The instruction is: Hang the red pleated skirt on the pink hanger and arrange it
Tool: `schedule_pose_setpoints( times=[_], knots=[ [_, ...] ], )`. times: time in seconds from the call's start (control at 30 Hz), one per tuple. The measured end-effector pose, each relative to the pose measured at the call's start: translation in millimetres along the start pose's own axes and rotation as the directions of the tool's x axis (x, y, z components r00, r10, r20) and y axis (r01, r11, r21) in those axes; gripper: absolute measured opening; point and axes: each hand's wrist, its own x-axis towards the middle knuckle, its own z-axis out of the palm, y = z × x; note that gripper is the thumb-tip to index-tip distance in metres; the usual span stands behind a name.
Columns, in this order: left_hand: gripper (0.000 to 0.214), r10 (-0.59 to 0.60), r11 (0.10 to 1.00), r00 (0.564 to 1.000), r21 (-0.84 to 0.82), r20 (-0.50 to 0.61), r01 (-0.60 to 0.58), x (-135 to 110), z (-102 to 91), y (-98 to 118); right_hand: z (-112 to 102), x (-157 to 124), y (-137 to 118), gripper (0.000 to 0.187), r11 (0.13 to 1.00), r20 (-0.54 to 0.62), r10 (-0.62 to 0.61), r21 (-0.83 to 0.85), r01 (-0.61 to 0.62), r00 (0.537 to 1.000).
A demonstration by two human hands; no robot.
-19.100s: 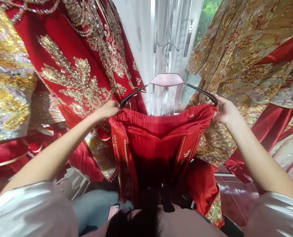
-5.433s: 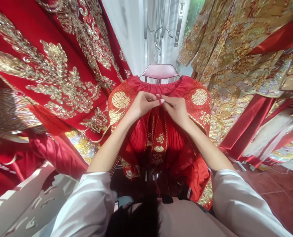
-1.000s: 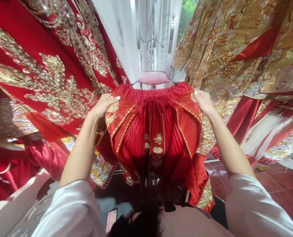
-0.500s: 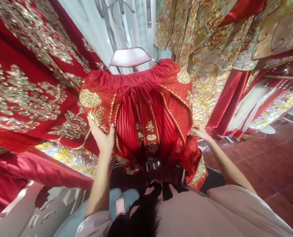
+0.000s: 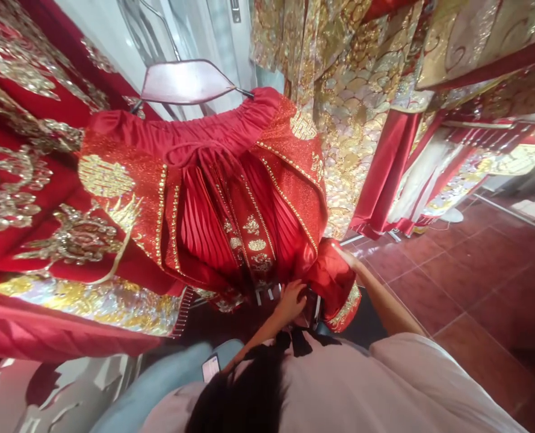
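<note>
Head view: the red skirt [image 5: 204,207] hangs on its hanger [image 5: 188,81], gathered waistband [image 5: 186,131] over pleats, with gold double-happiness emblems [image 5: 106,176]. The left hand [image 5: 290,302] and right hand [image 5: 346,257], which held its sides a second ago, are now at smooth red cloth [image 5: 333,272] by its lower right; left fingers bent, right partly hidden, grips unclear. Right of the skirt hangs gold scale-patterned fabric [image 5: 346,150].

The skirt [image 5: 244,207] is cloth, partly glittery; the hanger [image 5: 186,82] looks smooth and glossy.
</note>
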Motion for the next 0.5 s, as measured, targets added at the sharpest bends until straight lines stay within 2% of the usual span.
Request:
schedule_pose_setpoints(
  times=[0.07, 0.17, 0.23, 0.27, 0.33, 0.4, 0.47, 0.5],
  knots=[
    [0.035, 0.071, 0.997, 0.997, -0.044, 0.012, -0.071, 7, -5.4, 4, -5, -6, -5, 0.030, 0.998, -0.015, 0.007, -0.061, -0.008, 1.000],
    [0.032, 0.196, 0.971, 0.980, -0.129, -0.036, -0.199, 24, -28.4, 14, -20, -28, -27, 0.027, 0.984, 0.008, -0.068, -0.166, 0.068, 0.998],
    [0.037, 0.301, 0.927, 0.951, -0.214, -0.069, -0.309, 34, -49.2, 28, -37, -56, -50, 0.032, 0.932, 0.071, -0.194, -0.297, 0.207, 0.978],
    [0.044, 0.354, 0.901, 0.932, -0.239, -0.076, -0.362, 37, -60.5, 38, -47, -74, -64, 0.036, 0.854, 0.137, -0.296, -0.405, 0.327, 0.945],
    [0.064, 0.436, 0.870, 0.897, -0.221, -0.070, -0.440, 39, -84.2, 63, -71, -115, -95, 0.039, 0.614, 0.285, -0.492, -0.556, 0.560, 0.823],
    [0.086, 0.489, 0.862, 0.871, -0.120, -0.054, -0.492, 35, -108.5, 92, -93, -155, -126, 0.040, 0.403, 0.410, -0.628, -0.556, 0.727, 0.662],
    [0.095, 0.551, 0.835, 0.835, -0.018, -0.008, -0.551, 27, -131.7, 118, -108, -186, -154, 0.036, 0.229, 0.444, -0.741, -0.537, 0.812, 0.503],
    [0.091, 0.596, 0.802, 0.801, 0.015, 0.051, -0.598, 24, -142.2, 128, -113, -197, -166, 0.035, 0.156, 0.443, -0.788, -0.529, 0.834, 0.428]
  ],
)
